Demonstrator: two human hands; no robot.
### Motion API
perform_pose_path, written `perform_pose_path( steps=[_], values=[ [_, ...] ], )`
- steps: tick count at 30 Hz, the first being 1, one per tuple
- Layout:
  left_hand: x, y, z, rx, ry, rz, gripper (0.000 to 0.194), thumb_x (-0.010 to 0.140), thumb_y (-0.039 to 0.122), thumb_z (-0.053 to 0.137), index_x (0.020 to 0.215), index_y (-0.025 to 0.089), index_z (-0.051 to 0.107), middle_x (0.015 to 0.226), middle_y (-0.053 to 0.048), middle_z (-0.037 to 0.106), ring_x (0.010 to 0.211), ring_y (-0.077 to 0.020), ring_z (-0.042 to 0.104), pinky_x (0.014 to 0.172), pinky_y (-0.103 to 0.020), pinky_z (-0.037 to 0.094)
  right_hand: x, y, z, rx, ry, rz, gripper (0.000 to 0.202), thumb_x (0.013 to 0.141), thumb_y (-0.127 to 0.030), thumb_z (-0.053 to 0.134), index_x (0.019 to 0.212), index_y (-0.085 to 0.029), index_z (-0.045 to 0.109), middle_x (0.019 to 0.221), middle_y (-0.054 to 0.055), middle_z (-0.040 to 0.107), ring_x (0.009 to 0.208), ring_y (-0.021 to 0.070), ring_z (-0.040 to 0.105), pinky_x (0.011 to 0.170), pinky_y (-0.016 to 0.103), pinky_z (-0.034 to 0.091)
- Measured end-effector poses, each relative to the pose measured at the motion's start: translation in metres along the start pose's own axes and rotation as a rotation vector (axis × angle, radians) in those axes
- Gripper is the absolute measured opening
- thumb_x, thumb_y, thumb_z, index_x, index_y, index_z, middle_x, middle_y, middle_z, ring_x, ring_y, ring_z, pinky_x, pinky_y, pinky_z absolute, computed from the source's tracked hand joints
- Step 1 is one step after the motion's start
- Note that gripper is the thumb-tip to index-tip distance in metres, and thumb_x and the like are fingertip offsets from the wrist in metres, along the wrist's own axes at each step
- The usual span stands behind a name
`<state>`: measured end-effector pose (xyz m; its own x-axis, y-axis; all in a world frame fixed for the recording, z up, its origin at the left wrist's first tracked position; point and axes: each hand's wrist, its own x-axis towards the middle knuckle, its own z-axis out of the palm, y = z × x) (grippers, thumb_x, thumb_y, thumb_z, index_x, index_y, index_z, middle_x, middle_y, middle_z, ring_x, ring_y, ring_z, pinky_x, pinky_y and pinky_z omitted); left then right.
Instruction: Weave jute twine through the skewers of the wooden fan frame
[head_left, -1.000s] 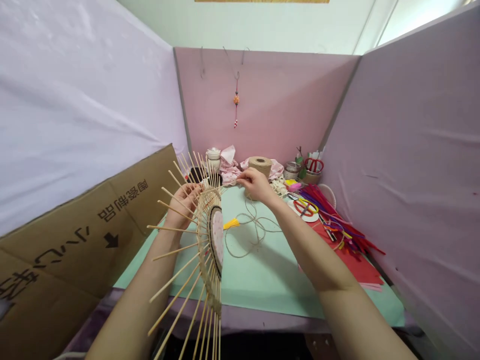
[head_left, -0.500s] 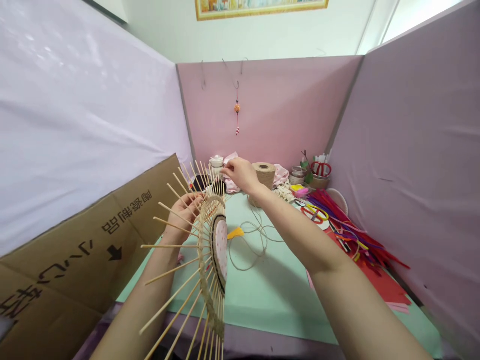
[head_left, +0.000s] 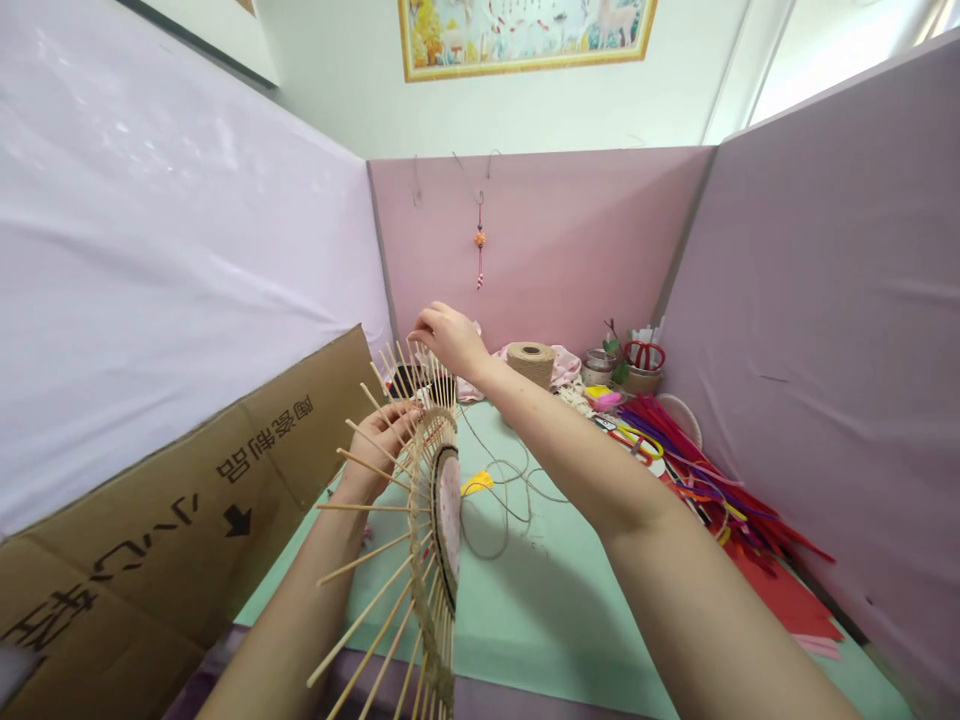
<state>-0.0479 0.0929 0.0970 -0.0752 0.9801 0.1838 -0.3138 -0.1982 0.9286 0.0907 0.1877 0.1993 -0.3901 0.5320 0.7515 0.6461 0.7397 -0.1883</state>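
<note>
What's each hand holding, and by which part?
Left hand: the stick wheel, by the sticks and woven ring near its far edge. Right hand: raised above the far stick tips; cannot tell if it holds twine.

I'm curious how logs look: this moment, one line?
left hand: holding woven stick frame | right hand: raised near stick tips | twine spool: beyond right forearm

Pink panel at center, lilac sheeting down the left, duller mauve sheeting on the right. Above, a pale wall with a gold-framed picture; bright light, upper right. Mint-green desk below.
</note>
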Motion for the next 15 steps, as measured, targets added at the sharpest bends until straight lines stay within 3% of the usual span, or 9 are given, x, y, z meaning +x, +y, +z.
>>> perform_pose_path(
  steps=[5,10,15],
  values=[
    [-0.001,0.001,0.003,0.004,0.017,-0.001,0.038,0.055,0.036,0.085,0.080,0.013,0.069,0.068,-0.002,0.069,0.056,-0.0109,0.059,0.055,-0.023,0.045,0.010,-0.002,0.004,0.003,-0.031,-0.042,0.015,0.091,-0.023,0.054,0.086,-0.016,0.066,0.092,0.005,0.061,0.083,0.0155,0.055,0.077,0.026,0.037],
    [-0.002,0.001,0.006,0.005,0.019,-0.005,0.040,0.054,0.036,0.086,0.081,0.013,0.069,0.069,-0.003,0.070,0.056,-0.0117,0.060,0.057,-0.025,0.046,0.017,0.006,0.010,0.015,-0.088,0.021,0.013,0.088,-0.020,0.058,0.082,-0.015,0.068,0.087,0.006,0.064,0.083,0.0166,0.056,0.078,0.027,0.038],
    [0.000,-0.001,0.004,0.002,0.015,0.009,0.038,0.054,0.037,0.085,0.079,0.013,0.069,0.071,-0.003,0.070,0.059,-0.0127,0.062,0.062,-0.027,0.048,-0.005,0.022,0.004,0.041,-0.048,0.149,0.013,0.084,-0.020,0.061,0.075,-0.015,0.069,0.081,0.006,0.068,0.080,0.0166,0.056,0.076,0.027,0.038]
  ],
)
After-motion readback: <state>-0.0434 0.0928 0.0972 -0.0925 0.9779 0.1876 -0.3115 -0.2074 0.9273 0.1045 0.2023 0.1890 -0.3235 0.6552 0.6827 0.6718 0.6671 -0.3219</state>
